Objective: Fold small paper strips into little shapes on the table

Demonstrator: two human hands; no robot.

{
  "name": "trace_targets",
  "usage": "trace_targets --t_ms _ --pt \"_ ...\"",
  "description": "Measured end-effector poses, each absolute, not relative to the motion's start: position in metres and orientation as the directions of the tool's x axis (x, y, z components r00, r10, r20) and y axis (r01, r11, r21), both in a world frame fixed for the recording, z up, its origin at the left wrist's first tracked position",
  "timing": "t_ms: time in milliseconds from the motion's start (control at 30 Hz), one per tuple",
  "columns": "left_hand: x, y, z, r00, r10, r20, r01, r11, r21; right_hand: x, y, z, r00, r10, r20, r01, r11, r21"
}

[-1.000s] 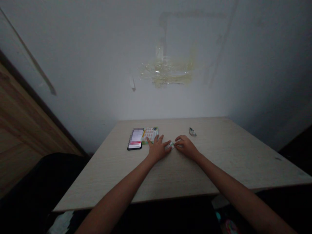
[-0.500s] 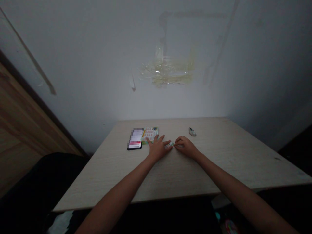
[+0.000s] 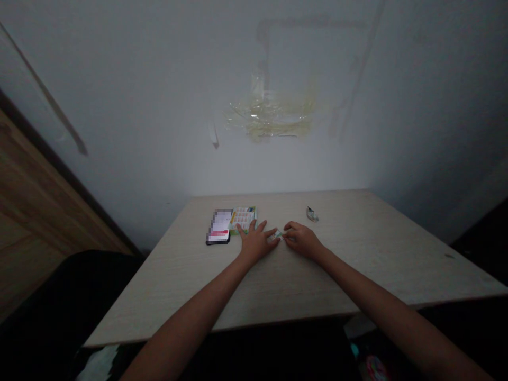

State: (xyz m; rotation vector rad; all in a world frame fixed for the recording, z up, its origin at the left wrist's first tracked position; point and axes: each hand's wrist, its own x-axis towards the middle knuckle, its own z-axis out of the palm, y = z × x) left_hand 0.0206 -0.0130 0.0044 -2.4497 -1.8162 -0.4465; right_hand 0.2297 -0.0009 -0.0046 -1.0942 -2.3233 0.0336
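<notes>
A small whitish-green printed piece of paper (image 3: 277, 236) lies flat on the table between my hands. My left hand (image 3: 256, 243) rests on the tabletop with its fingers spread; its index finger and thumb touch the paper from the left. My right hand (image 3: 300, 238) pinches at the paper's right edge with thumb and fingertips. Whether those fingertips hold anything besides the paper is too small to tell. Just beyond my left fingers is a green-and-white printed booklet or card (image 3: 242, 218), partly covered by that hand.
A phone (image 3: 218, 227) with a lit, blurred screen lies left of the booklet. Toward the back right sits a crumpled scrap (image 3: 312, 214). The pale wooden table (image 3: 286, 286) meets a wall (image 3: 159, 106) marked with old tape (image 3: 273, 119). A dark chair (image 3: 75, 286) stands at left.
The view has shifted very slightly. My right fingertips have moved a little at the paper's edge; my left hand stays in place.
</notes>
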Motion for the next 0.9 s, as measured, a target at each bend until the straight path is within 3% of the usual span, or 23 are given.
trace_targets --t_ms 500,900 --pt "0.020 -0.014 0.005 0.278 0.918 0.285 0.940 -0.320 0.116 0.229 0.001 0.000 -0.551 0.708 0.441 0.726 0.667 -0.164" --pt "0.021 -0.015 0.006 0.261 0.920 0.292 0.945 -0.305 0.116 0.232 0.011 -0.012 -0.484 0.742 0.464 0.694 0.648 -0.313"
